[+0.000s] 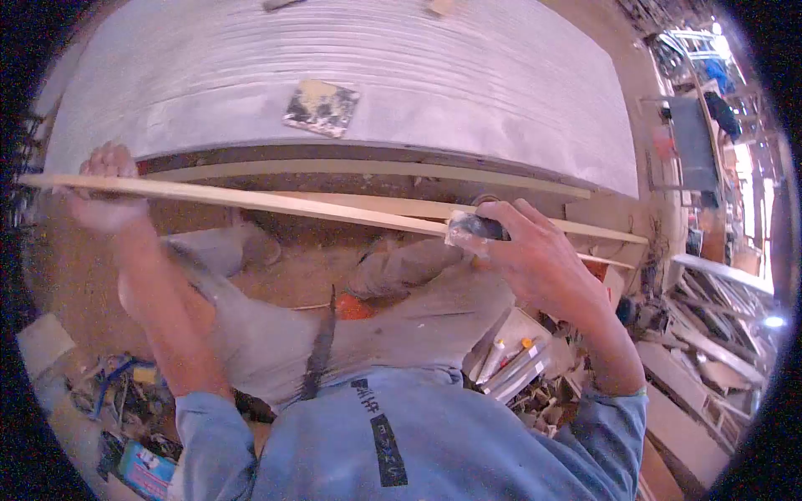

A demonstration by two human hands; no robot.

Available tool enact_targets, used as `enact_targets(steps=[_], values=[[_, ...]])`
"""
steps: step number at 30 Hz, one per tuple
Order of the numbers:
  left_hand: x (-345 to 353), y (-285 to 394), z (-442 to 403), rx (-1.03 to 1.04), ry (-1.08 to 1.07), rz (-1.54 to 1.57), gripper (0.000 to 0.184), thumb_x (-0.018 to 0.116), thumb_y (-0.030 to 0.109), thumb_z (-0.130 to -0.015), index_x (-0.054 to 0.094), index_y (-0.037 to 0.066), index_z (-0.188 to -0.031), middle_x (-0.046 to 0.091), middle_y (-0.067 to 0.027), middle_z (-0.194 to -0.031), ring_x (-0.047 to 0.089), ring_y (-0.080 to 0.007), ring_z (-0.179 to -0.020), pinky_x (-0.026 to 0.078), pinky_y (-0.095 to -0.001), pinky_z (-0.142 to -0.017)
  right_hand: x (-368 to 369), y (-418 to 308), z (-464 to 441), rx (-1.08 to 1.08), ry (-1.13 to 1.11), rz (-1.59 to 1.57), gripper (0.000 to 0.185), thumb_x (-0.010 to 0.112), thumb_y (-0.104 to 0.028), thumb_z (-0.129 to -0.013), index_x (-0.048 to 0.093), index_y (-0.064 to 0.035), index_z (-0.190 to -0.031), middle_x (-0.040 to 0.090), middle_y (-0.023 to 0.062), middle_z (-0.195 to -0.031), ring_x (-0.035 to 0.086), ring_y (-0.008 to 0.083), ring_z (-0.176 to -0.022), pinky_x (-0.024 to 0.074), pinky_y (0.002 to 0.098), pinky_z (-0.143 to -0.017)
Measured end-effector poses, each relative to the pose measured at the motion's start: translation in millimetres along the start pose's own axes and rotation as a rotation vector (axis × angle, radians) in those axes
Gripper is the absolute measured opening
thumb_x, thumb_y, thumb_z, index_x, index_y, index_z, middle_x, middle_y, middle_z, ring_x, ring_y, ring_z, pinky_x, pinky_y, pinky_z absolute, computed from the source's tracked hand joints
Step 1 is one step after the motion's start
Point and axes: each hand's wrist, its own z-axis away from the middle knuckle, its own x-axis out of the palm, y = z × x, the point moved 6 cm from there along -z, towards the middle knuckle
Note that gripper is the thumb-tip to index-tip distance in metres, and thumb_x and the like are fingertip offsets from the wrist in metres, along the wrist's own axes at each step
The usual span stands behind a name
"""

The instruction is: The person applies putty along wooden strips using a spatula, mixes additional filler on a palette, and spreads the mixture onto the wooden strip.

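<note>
My left hand (109,210) is closed around one end of a long, pale wooden strip (292,205), at the far left. The strip runs across in front of my body toward my right hand (547,263). That hand's fingers are wrapped round a small dark block (483,226) with a pale, dusty edge. The block sits against the strip; its underside is hidden, so I cannot tell if it is a sanding block. More pale strips (368,169) lie behind, along the near edge of a white, ridged work surface (501,92).
A square, blotched board piece (322,108) lies on the white surface. White tubes (514,371) and scraps are on the floor by my right side. Stacked boards (693,384) stand at the right. A blue-handled tool (113,384) lies among clutter at the left.
</note>
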Motion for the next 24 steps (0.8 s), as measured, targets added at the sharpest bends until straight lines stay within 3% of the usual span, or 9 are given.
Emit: enact_targets(steps=[5, 7, 11, 13, 15, 17, 19, 21, 24], values=[[-14.0, 10.4, -20.2, 0.066, -0.052, -0.078, 0.063, 0.044, 0.061, -0.094, 0.049, -0.001, -0.097, 0.053, -0.0208, -0.107, 0.052, -0.0375, -0.104, 0.045, -0.0540, -0.094, 17.4, 36.1, 32.8, 0.068, 0.014, 0.021, 0.043, 0.064, -0.003, -0.079, 0.070, -0.0222, -0.117, 0.053, 0.0121, -0.129, 0.055, 0.0349, -0.112, 0.0480, 0.0452, -0.095], [-24.6, 10.2, -31.4, 0.079, -0.110, -0.115, 0.065, 0.042, 0.061, -0.095, 0.049, -0.003, -0.102, 0.052, -0.0226, -0.114, 0.052, -0.0391, -0.110, 0.043, -0.0561, -0.098, 28.1, 53.2, 46.9, 0.101, 0.004, -0.035, 0.052, 0.061, -0.007, -0.079, 0.066, -0.0293, -0.125, 0.053, 0.0120, -0.130, 0.053, 0.0349, -0.121, 0.0452, 0.0455, -0.104], [-56.7, 5.8, -92.3, 0.172, -0.679, -0.393, 0.068, 0.038, 0.060, -0.096, 0.048, -0.006, -0.111, 0.051, -0.0263, -0.127, 0.051, -0.0425, -0.120, 0.041, -0.0602, -0.106, 33.7, 76.2, 74.1, 0.160, 0.026, -0.012, 0.052, 0.065, -0.008, -0.076, 0.067, -0.0294, -0.124, 0.053, 0.0107, -0.133, 0.053, 0.0339, -0.123, 0.0450, 0.0451, -0.105], [-32.4, -0.2, -79.5, -0.339, -1.072, 0.192, 0.071, 0.038, 0.058, -0.095, 0.048, -0.009, -0.119, 0.049, -0.0250, -0.134, 0.047, -0.0412, -0.127, 0.041, -0.0529, -0.110, 49.5, 103.6, 92.8, 0.307, -0.012, -0.050, 0.051, 0.064, -0.007, -0.076, 0.069, -0.0289, -0.121, 0.055, 0.0098, -0.133, 0.056, 0.0353, -0.119, 0.0455, 0.0453, -0.104], [-16.9, 4.9, -57.4, -0.609, -1.235, 0.510, 0.073, 0.038, 0.056, -0.095, 0.048, -0.010, -0.123, 0.049, -0.0244, -0.137, 0.046, -0.0406, -0.130, 0.040, -0.0493, -0.112, 60.5, 117.7, 107.3, 0.340, -0.001, -0.053, 0.050, 0.062, -0.006, -0.079, 0.068, -0.0287, -0.122, 0.056, 0.0099, -0.133, 0.056, 0.0365, -0.117, 0.0444, 0.0463, -0.105], [-48.2, 14.0, -70.1, 0.000, -0.071, -0.211, 0.073, 0.045, 0.058, -0.091, 0.050, -0.009, -0.120, 0.050, -0.0234, -0.133, 0.049, -0.0392, -0.125, 0.042, -0.0527, -0.110, 60.4, 122.3, 116.6, 0.271, 0.155, -0.138, 0.035, 0.063, -0.004, -0.081, 0.072, -0.0135, -0.114, 0.058, 0.0124, -0.129, 0.054, 0.0356, -0.117, 0.0442, 0.0450, -0.100], [-28.2, 16.1, -61.7, 0.098, -0.146, -0.346, 0.079, 0.050, 0.061, -0.089, 0.049, -0.011, -0.122, 0.049, -0.0246, -0.135, 0.047, -0.0402, -0.128, 0.037, -0.0578, -0.112, 71.3, 131.3, 126.1, 0.298, 0.164, -0.137, 0.036, 0.063, -0.003, -0.081, 0.072, -0.0138, -0.114, 0.057, 0.0128, -0.130, 0.054, 0.0360, -0.119, 0.0432, 0.0450, -0.102], [-20.5, 15.0, -41.5, 0.033, 0.055, -0.220, 0.080, 0.053, 0.061, -0.087, 0.050, -0.012, -0.120, 0.051, -0.0274, -0.132, 0.046, -0.0431, -0.129, 0.037, -0.0619, -0.110, 76.1, 134.8, 132.8, 0.322, 0.176, -0.137, 0.038, 0.063, -0.002, -0.080, 0.072, -0.0141, -0.115, 0.056, 0.0132, -0.132, 0.053, 0.0364, -0.120, 0.0422, 0.0449, -0.103], [-19.6, 14.4, -39.1, 0.058, 0.051, -0.129, 0.081, 0.051, 0.063, -0.088, 0.051, -0.013, -0.119, 0.050, -0.0301, -0.132, 0.044, -0.0462, -0.130, 0.036, -0.0626, -0.111, 77.4, 137.4, 142.5, 0.336, 0.179, -0.076, 0.040, 0.062, 0.000, -0.079, 0.072, -0.0144, -0.115, 0.056, 0.0135, -0.133, 0.052, 0.0365, -0.122, 0.0413, 0.0454, -0.104]])
